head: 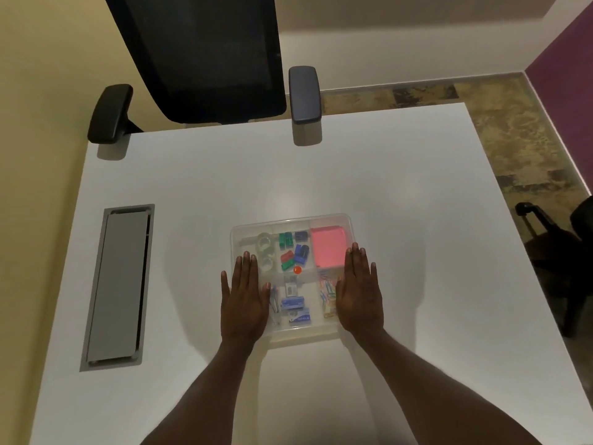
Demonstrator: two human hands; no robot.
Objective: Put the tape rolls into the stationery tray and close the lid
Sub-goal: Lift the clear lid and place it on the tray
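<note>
On white tabletop (385, 187), far left: grey cable-port cover (118, 284) set flush, long side running away from camera. No readable writing anywhere; blue boxes (293, 305) in tray carry print too blurred to read.

Left hand (245, 297) flat, palm down, fingers straight and together, thumb out to the right, pressing on left part of clear lid (290, 220); holding nothing. Forearm running back toward bottom edge.

Centre: clear stationery tray (288, 335) with lid lying on top, contents seen through it. Tape rolls (264, 248), clear, in far-left compartment, just beyond left fingertips; exact count hard to tell. Middle far compartment: green, blue and red binder clips (293, 250). Small orange dot (297, 270) near tray middle. Near-middle compartment: blue boxes and a small white item, unclear. Far-right compartment: pink sticky-note pad (328, 247). Near-right compartment: coloured paper clips (326, 293), partly hidden by right thumb.

Right hand (361, 295) flat, palm down, fingers straight and together, thumb out to the left, resting on right part of lid over the tray edge; empty. Cannot tell whether lid is fully snapped.

Beyond tabletop: black mesh office chair (205, 56) with two armrests touching far edge. Far right: patterned floor (500, 130), purple wall (564, 49), dark chair (574, 239) partly cut off.
</note>
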